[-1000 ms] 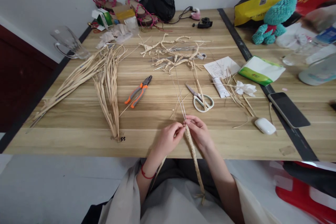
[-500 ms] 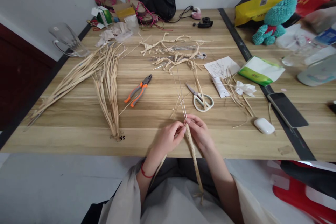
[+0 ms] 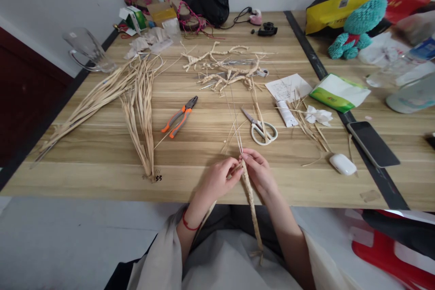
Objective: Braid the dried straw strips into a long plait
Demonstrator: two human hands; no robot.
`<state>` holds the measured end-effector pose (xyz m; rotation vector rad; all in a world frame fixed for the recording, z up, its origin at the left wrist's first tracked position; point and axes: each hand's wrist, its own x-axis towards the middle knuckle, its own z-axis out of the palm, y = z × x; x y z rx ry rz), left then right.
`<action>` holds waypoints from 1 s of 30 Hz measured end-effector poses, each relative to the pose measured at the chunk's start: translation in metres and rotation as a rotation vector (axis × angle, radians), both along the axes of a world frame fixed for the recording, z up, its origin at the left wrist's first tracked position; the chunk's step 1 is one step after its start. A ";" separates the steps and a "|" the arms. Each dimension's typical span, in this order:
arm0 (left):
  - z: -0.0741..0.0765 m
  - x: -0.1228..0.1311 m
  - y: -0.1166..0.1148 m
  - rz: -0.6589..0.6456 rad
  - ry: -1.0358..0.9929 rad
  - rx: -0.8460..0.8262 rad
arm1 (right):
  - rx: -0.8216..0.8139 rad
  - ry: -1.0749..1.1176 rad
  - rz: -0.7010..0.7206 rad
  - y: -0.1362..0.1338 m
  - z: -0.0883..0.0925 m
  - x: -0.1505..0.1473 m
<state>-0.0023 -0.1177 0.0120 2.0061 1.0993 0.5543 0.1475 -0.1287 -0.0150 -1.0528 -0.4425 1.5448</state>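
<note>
Near the table's front edge, my right hand (image 3: 260,172) is closed around the top of a straw-wrapped stem (image 3: 250,197), whose lower end hangs over my lap. Thin metal wires (image 3: 237,129) run up and away from that grip. My left hand (image 3: 222,176) is closed beside it, pinching a strip of straw (image 3: 209,212) against the stem; the strip's tail trails down past my left wrist. Scissors (image 3: 264,131) with white handles lie beyond my right hand, a straw strand through one loop. Pliers (image 3: 180,117) with orange-grey handles lie beyond my left hand.
Bundled straw (image 3: 144,113) lies at left, near a glass mug (image 3: 88,52). Several wrapped straw branches (image 3: 231,70) lie farther back. At right are a glue tube (image 3: 286,113), a tissue pack (image 3: 340,92), a phone (image 3: 373,143), a white case (image 3: 342,164) and a turquoise doll (image 3: 356,29).
My left fingers have shifted slightly at the stem, with the straw strip now showing between them. The grip of my right hand looks the same, and the view has moved very slightly.
</note>
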 end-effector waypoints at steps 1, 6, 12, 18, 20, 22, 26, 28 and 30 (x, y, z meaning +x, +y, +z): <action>0.000 0.000 0.000 0.003 -0.001 -0.002 | -0.001 -0.001 -0.002 0.000 0.000 0.000; 0.002 0.000 0.000 0.011 -0.041 -0.072 | 0.017 -0.023 -0.002 0.001 -0.004 0.002; 0.000 0.000 -0.001 0.032 -0.124 -0.140 | 0.037 -0.037 -0.009 0.000 -0.005 0.002; -0.005 -0.001 0.000 0.051 -0.180 -0.154 | 0.027 -0.016 -0.044 0.000 -0.003 0.001; -0.006 -0.002 0.000 0.062 -0.182 -0.138 | 0.025 -0.004 -0.045 0.000 -0.003 0.001; -0.006 -0.002 0.000 0.078 -0.182 -0.117 | 0.026 0.008 -0.045 0.001 -0.004 0.001; -0.007 -0.002 0.000 0.095 -0.184 -0.093 | 0.020 0.009 -0.040 0.001 -0.004 0.002; -0.007 -0.001 0.000 0.093 -0.184 -0.090 | 0.016 0.005 -0.036 0.001 -0.004 0.002; -0.007 -0.001 0.000 0.095 -0.187 -0.085 | 0.011 0.004 -0.038 0.001 -0.004 0.002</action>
